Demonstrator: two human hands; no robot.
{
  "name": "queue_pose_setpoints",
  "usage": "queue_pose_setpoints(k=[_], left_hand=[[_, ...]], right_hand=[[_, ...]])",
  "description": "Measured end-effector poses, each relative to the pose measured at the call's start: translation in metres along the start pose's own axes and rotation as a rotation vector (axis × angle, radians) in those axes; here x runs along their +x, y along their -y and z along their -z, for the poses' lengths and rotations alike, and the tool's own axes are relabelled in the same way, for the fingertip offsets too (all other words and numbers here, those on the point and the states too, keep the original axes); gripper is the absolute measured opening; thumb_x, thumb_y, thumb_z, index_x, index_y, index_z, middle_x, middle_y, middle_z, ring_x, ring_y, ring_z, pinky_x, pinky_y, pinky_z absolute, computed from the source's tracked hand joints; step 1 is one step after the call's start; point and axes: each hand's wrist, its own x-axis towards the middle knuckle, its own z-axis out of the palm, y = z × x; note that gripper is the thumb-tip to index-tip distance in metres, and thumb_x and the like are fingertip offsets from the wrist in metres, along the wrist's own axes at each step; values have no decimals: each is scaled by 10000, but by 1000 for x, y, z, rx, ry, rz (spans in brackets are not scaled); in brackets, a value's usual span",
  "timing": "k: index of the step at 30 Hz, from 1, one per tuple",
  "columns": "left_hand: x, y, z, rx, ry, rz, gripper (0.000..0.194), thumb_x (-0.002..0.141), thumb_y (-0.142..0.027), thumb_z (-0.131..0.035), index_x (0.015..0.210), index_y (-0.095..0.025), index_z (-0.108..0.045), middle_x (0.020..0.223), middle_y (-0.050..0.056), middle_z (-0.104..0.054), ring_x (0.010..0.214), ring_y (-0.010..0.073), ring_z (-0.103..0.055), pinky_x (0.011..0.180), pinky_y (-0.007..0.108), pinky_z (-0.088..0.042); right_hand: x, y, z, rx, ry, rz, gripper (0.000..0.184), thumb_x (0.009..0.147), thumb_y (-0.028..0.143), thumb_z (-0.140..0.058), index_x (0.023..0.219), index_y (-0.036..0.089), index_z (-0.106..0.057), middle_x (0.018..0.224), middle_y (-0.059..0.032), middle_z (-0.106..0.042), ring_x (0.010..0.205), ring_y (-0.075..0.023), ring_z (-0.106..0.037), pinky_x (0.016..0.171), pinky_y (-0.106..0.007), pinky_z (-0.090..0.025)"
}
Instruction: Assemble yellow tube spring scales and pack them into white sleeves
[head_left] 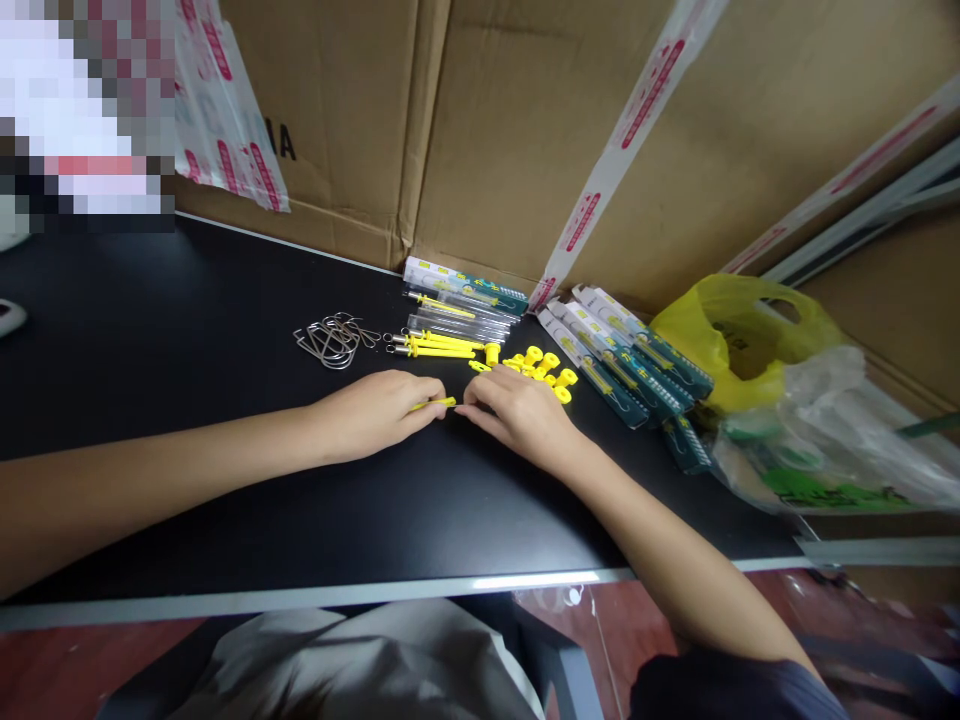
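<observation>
My left hand point(391, 412) is closed around a thin yellow plastic rod point(451, 401), whose end sticks out past the fingertips. Facing it, my right hand point(523, 412) has thumb and fingers pinched just off that end; what lies in the pinch is too small to make out. Several yellow caps point(550, 361) lie right behind my right hand, partly covered by it. Beyond my left hand, yellow rods with metal springs point(439, 346) rest side by side. Clear plastic tubes point(459, 326) lie behind them.
Bent metal hooks point(330, 342) are heaped left of the rods. Printed boxes point(622, 350) lie to the right, another box point(465, 283) at the back. A yellow plastic bag point(697, 310) and a clear bag point(840, 430) fill the table's right end. Cardboard point(517, 130) walls the far edge.
</observation>
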Motion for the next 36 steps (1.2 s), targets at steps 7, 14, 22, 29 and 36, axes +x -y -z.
queue_pose_setpoints(k=[7, 14, 22, 29, 36], left_hand=[[-1, -2, 1, 89, 10, 38, 254, 972, -294, -394, 838, -186, -581, 813, 42, -662, 801, 208, -641, 695, 296, -401], [-1, -2, 1, 143, 16, 32, 271, 979, -311, -385, 790, -192, -539, 783, 42, -648, 783, 211, -643, 677, 296, -403], [-2, -1, 0, 165, 16, 29, 257, 974, -314, -379, 802, -195, -527, 795, 40, -647, 774, 206, -641, 675, 297, -410], [-4, -5, -1, 185, 16, 35, 264, 980, -307, -361, 864, -189, -568, 874, 60, -685, 850, 221, -664, 740, 312, -447], [-3, -1, -4, 143, 0, 30, 280, 983, -309, -353, 936, -186, -601, 932, 70, -705, 891, 232, -668, 777, 330, -458]], right_hand=[[0, 2, -7, -122, 18, 63, 294, 1017, 334, -374, 848, 185, -562, 769, -51, -634, 736, -181, -523, 642, -289, -354], [0, 1, -8, -95, -3, 67, 275, 1016, 318, -374, 857, 186, -555, 781, -52, -630, 741, -178, -528, 646, -283, -361], [0, 4, -5, -43, -27, 13, 168, 962, 258, -465, 833, 188, -547, 747, -43, -616, 721, -171, -528, 609, -266, -346], [-2, 9, -8, 7, -44, -71, 189, 963, 299, -477, 820, 192, -540, 737, -31, -607, 702, -158, -519, 588, -261, -328], [-3, 14, -10, 54, -69, -163, 174, 943, 289, -516, 798, 196, -531, 694, -9, -585, 664, -143, -510, 548, -257, -286]])
